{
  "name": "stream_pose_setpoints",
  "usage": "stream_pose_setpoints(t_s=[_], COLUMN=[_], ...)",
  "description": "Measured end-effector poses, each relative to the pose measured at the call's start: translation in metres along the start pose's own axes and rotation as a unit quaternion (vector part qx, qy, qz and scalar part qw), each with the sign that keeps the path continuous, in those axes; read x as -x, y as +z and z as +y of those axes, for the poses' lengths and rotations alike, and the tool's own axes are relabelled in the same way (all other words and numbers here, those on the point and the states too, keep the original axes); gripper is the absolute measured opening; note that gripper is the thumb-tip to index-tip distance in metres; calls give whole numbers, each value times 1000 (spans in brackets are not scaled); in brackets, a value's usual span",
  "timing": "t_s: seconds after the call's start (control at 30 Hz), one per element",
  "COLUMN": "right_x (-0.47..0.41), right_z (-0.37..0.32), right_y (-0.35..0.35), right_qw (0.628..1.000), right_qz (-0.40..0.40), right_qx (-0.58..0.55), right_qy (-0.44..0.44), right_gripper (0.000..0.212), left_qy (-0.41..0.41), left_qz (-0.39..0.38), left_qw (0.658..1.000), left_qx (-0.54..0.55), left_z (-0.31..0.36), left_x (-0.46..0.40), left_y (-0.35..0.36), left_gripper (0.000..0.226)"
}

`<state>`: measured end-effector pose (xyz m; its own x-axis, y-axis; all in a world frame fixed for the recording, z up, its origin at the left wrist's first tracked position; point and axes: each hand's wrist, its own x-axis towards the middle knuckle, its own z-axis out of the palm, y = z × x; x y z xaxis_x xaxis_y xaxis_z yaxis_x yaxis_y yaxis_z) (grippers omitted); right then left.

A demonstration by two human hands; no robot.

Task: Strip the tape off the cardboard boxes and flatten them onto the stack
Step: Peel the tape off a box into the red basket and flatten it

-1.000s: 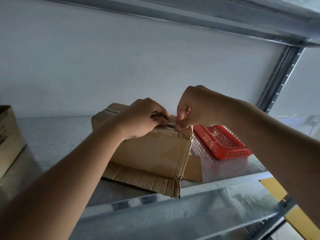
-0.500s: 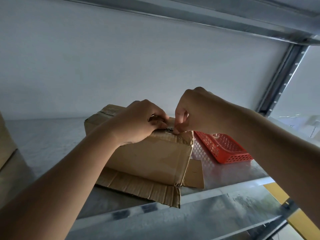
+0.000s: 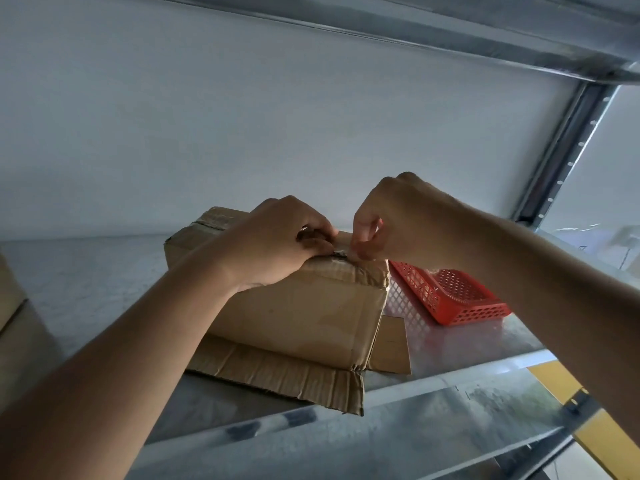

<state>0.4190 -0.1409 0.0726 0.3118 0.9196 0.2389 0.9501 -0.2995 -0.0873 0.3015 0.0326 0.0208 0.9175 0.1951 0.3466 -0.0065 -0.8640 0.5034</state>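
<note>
A worn brown cardboard box (image 3: 304, 313) stands on a metal shelf (image 3: 460, 355), its bottom flaps splayed out toward me. My left hand (image 3: 277, 240) curls over the box's top front edge and holds it down. My right hand (image 3: 388, 220) pinches a crumpled bit of tape (image 3: 341, 252) at the middle of that top edge, thumb and fingertips together. More tape crosses the box's far left corner (image 3: 211, 223). The box's top face is mostly hidden by my hands.
A red perforated plastic basket (image 3: 453, 296) lies right of the box on the shelf. Another cardboard box (image 3: 8, 299) shows at the left edge. A shelf upright (image 3: 561, 150) rises at the right; a metal beam (image 3: 415, 26) runs overhead. White wall behind.
The view has drifted slightly right, pushing the left box toward the frame edge. Both hands stay at the box's top edge, the right one still picking at the tape.
</note>
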Motion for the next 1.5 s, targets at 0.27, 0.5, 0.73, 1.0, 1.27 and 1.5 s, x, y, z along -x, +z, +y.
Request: stream_pose_setpoints(t_s=[0.27,0.5,0.73,1.0,1.27,1.5], right_x=[-7,-10,-6,-4,9,11], right_z=[-2,-2,-6,-6,-6,-11], right_y=[-11,-9,-8,-4,2,3], right_qw=[998,998,999,999,999,999], right_qz=[-50,-50,-39,-17,4,9], right_qx=[-27,-26,6,29,29,31], right_qy=[15,19,-8,-25,-42,-40], right_gripper=[18,23,26,36,11,10], left_qy=[-9,-7,2,5,-10,-14], left_qz=[-5,-11,-24,-12,-3,-1], left_qw=[1000,1000,1000,1000,1000,1000], left_qx=[5,-1,-1,-6,-1,-5], left_z=[3,1,1,0,-1,0], left_x=[2,0,1,1,0,1], left_y=[0,1,0,1,0,0], left_gripper=[18,20,14,15,22,25])
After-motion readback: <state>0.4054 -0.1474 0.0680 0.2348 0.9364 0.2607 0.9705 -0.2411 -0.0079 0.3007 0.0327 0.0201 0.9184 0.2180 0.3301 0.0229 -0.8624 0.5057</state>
